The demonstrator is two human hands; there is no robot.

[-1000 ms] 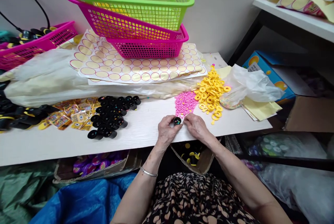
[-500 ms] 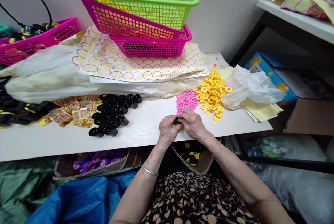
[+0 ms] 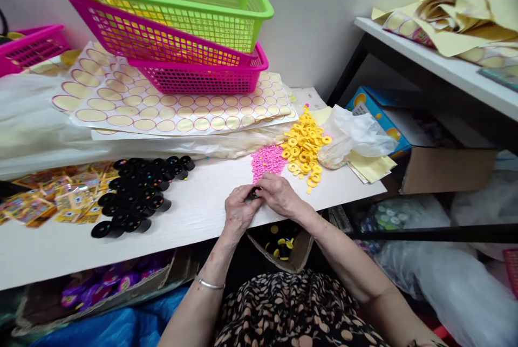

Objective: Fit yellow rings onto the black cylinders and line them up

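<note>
My left hand (image 3: 242, 208) is closed around a small round black cup (image 3: 254, 192) just above the table's front edge. The fingers of my right hand (image 3: 279, 195) are pinched together at the cup's rim; whatever they hold there is too small and hidden to make out. Right behind my hands lies a spread of small pink pieces (image 3: 267, 162). Beside it, to the right, is a heap of yellow ring-shaped pieces with tabs (image 3: 303, 142). A group of black cups (image 3: 135, 190) stands to the left, with small coloured bits inside some of them.
Small picture cards (image 3: 76, 193) lie left of the cups. Stacked pink and green baskets (image 3: 194, 77) rest on sticker sheets (image 3: 162, 117) at the back. A white plastic bag (image 3: 356, 131) lies right, below a shelf (image 3: 437, 55). A box (image 3: 299, 260) with black-and-yellow pieces is under the table.
The camera view has turned to the right, so the table's contents appear further left. Both hands keep the same hold at the black cup.
</note>
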